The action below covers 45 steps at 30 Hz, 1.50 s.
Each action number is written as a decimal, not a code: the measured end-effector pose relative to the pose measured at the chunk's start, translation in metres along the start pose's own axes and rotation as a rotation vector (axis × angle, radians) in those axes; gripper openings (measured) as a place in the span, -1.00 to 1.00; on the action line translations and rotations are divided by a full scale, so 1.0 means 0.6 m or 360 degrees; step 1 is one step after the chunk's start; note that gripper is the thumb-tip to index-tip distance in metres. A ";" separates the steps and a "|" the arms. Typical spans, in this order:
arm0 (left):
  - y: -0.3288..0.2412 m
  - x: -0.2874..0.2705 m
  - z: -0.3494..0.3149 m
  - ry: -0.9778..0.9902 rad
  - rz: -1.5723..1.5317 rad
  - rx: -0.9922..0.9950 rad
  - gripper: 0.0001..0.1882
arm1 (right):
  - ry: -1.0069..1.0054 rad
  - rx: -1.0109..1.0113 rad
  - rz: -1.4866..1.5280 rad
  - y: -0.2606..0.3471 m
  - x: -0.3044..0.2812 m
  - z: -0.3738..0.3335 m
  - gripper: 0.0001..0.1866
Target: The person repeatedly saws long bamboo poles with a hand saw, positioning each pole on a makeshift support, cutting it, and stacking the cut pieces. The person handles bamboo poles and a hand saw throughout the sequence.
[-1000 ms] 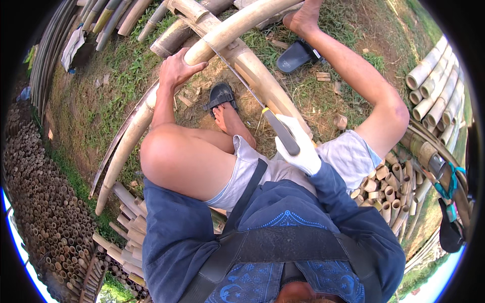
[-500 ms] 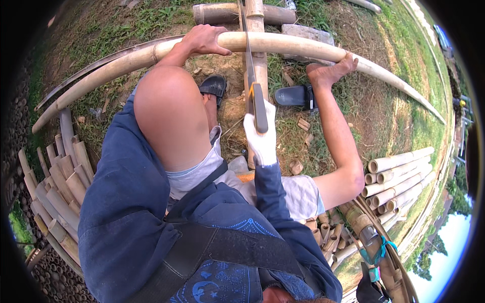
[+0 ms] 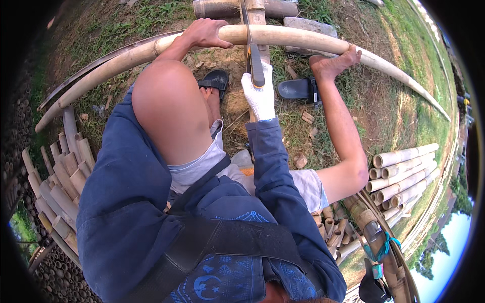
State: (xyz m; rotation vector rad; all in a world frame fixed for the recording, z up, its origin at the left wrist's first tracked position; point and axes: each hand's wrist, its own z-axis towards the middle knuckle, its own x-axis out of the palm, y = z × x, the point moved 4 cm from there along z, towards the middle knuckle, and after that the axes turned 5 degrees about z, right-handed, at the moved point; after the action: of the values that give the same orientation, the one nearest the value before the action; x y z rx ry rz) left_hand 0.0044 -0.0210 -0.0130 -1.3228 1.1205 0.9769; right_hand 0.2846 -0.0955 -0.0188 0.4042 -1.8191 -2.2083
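A long bamboo pole (image 3: 293, 38) lies crosswise in front of me, resting on another bamboo piece (image 3: 257, 17) that runs away from me. My bare left hand (image 3: 206, 34) is wrapped over the pole, left of the blade, thumb on the near side. In a white knit glove, my right hand (image 3: 258, 93) is closed round the dark handle of a hand saw (image 3: 256, 65). The saw's blade stands across the pole just right of my left hand. My bare right foot (image 3: 334, 61) presses on the pole farther right.
A loose sandal (image 3: 297, 89) lies by my right foot; another sandal (image 3: 216, 81) is on my left foot. Cut bamboo pieces (image 3: 63, 177) are stacked at the left, more bamboo lengths (image 3: 404, 177) at the right. A stone block (image 3: 309, 28) sits beyond the pole.
My right hand has pushed the saw away from me, so its handle is now close to the pole. My left hand and right foot keep their hold on the pole.
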 end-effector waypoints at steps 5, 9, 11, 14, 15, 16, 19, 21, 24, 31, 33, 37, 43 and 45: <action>-0.003 0.012 0.011 0.0033 -0.0086 0.0024 0.00 | 0.0150 0.0464 -0.0470 0.067 -0.131 -0.367 -0.37; -0.036 0.010 0.022 0.0042 -0.0112 0.0056 -0.02 | 0.0156 0.0597 -0.0388 0.071 -0.126 -0.296 -0.41; 0.018 -0.002 -0.037 0.0032 0.0012 -0.0104 0.00 | 0.0086 0.0162 -0.0215 0.028 -0.046 -0.143 -0.49; -0.018 0.009 0.016 -0.0012 -0.0025 0.0012 0.04 | -0.0017 0.0073 -0.0105 -0.015 -0.012 0.045 -0.50; -0.019 0.013 0.026 -0.0028 -0.0011 0.0031 0.05 | -0.0048 0.0037 -0.0075 -0.022 -0.012 0.050 -0.50; -0.013 0.010 0.026 -0.0048 0.0007 0.0037 0.06 | -0.0067 -0.0004 -0.0039 -0.019 -0.006 0.047 -0.49; 0.003 0.001 -0.017 0.0028 0.0036 -0.0053 0.06 | -0.0013 0.0091 -0.0109 0.045 -0.024 -0.108 -0.54; -0.023 0.027 0.047 0.0038 -0.0061 0.0104 0.07 | -0.0063 0.0225 -0.0460 0.114 -0.096 -0.276 -0.44; -0.011 -0.001 -0.004 0.0060 -0.0096 -0.0001 0.03 | 0.0001 0.0613 -0.0323 0.154 -0.130 -0.414 -0.35; -0.019 0.011 0.027 -0.0010 -0.0015 0.0014 0.03 | -0.0063 0.0042 -0.0045 -0.002 -0.033 0.016 -0.53; 0.008 0.022 0.025 -0.0075 -0.0047 0.0055 0.06 | -0.0070 -0.0008 -0.0114 -0.001 -0.011 -0.006 -0.47; 0.014 -0.003 0.007 -0.0044 0.0034 0.0000 0.08 | -0.0025 0.0032 -0.0393 0.085 -0.074 -0.227 -0.37; -0.015 0.004 0.011 0.0075 -0.0045 -0.0018 0.00 | -0.0031 0.0478 -0.0362 0.145 -0.111 -0.327 -0.35; -0.016 0.012 0.016 0.0036 -0.0037 -0.0025 -0.05 | -0.0003 0.0394 -0.0228 0.083 -0.081 -0.181 -0.39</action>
State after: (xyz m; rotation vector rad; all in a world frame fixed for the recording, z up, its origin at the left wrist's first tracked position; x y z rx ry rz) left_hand 0.0159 -0.0125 -0.0185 -1.3599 1.1140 0.9577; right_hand 0.3704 -0.1864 0.0131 0.5983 -2.1341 -2.0753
